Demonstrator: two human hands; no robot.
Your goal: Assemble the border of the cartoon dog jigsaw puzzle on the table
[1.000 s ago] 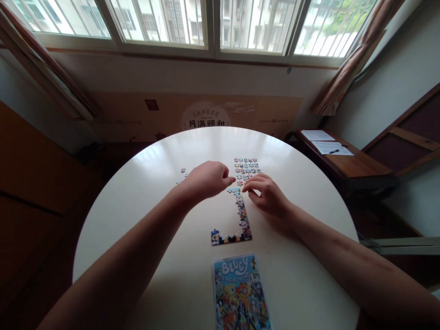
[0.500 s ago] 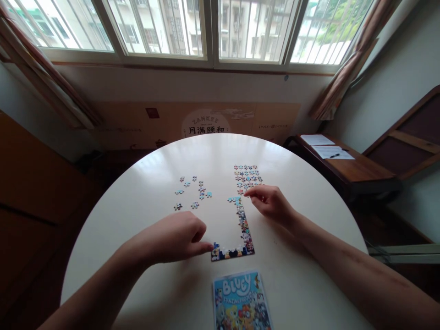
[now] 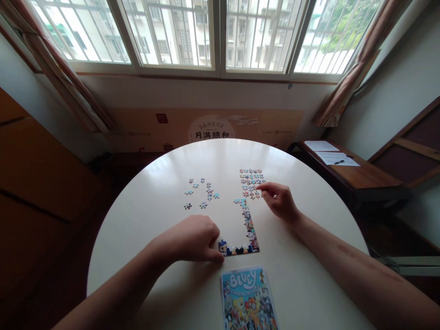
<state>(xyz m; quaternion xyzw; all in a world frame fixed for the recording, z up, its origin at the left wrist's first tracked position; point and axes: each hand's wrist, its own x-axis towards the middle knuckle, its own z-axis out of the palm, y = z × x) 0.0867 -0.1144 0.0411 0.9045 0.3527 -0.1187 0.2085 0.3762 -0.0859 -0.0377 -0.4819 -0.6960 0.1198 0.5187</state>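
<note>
My left hand (image 3: 197, 238) rests in a loose fist at the partly joined jigsaw puzzle (image 3: 252, 233). Its thumb tip touches or nearly touches the lower left corner; the curled fingertips are hidden. The joined pieces form a bottom edge, a right side and a short stretch at the top. My right hand (image 3: 280, 200) is closed, thumb and forefinger together, at the right side of a grid of loose puzzle pieces (image 3: 250, 177). Whether a piece is between those fingertips is too small to tell. More scattered puzzle pieces (image 3: 209, 191) lie beyond my left hand.
A Bluey picture sheet (image 3: 249, 298) lies at the near side of the round white table (image 3: 137, 220). Beyond the table's right edge stands a wooden side table (image 3: 347, 172) with papers (image 3: 335, 158) and a pen. A printed carton panel (image 3: 275, 126) stands under the window.
My right hand has moved away from the puzzle's top end to the right side of the grid. My left hand stays by the lower left corner. The camera view has shifted slightly.
</note>
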